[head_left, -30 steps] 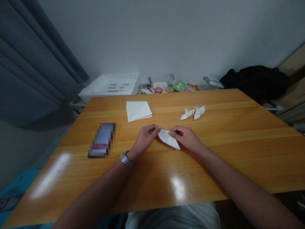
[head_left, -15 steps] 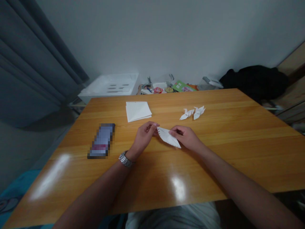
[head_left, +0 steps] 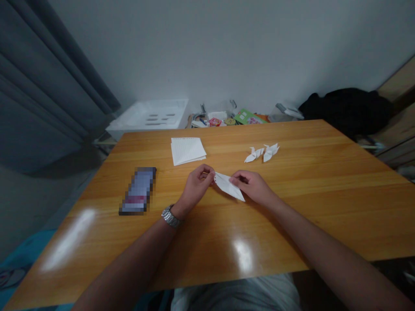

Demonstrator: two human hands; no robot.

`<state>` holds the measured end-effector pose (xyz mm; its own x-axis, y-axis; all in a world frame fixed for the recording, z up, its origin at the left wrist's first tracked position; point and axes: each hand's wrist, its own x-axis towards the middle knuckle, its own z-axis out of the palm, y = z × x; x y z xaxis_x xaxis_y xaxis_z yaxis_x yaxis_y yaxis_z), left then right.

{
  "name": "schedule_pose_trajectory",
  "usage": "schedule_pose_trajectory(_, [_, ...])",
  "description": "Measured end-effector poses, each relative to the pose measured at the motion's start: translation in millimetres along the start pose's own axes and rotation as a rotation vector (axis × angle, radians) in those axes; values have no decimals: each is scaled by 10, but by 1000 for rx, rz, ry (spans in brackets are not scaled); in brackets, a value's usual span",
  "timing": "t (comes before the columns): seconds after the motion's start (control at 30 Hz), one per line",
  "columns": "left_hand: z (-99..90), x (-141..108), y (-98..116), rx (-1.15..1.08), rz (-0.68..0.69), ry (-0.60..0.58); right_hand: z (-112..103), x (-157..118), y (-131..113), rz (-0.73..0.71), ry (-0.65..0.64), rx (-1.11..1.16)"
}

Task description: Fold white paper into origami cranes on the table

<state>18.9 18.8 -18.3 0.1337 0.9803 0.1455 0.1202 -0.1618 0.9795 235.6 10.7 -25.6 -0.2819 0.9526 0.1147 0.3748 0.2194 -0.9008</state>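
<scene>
Between my hands, just over the wooden table (head_left: pixel 201 242), is a folded sheet of white paper (head_left: pixel 228 186) with punched holes along its left edge. My left hand (head_left: pixel 198 181), a metal watch on its wrist, pinches the paper's upper left corner between thumb and fingers. On the other side my right hand (head_left: pixel 252 185) grips the upper right part, thumb on top and fingers behind, where they are partly hidden. The paper's pointed lower end tilts down toward the right. Beyond my right hand stand two folded paper cranes (head_left: pixel 254 155) side by side.
A small stack of lined loose-leaf paper (head_left: pixel 188 151) lies behind my left hand. To the left rests a phone (head_left: pixel 138 191) with a blurred screen. Past the far edge are a white foam box (head_left: pixel 155 113), a green book (head_left: pixel 249 116) and black cloth (head_left: pixel 346 108).
My left thumb has moved onto the paper's left corner, and those fingers have closed there. The paper has turned slightly. My right hand stays nearly still.
</scene>
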Motion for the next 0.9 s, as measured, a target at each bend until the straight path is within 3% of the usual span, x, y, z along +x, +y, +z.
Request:
schedule_pose_trajectory(0.27, [-12,-5,24,173,87,51,32,-15,3,-3,-16,6])
schedule_pose_trajectory(0.37, [-12,-26,28,162,79,-5,35,-21,12,1,-9,8])
schedule_pose_trajectory(0.53, [12,-61,-11,145,40,-193,34,-34,-18,-22,-43,22])
schedule_pose_trajectory(0.9, [12,-68,-15,182,69,-189,44,-52,-121,-78,-17,-54])
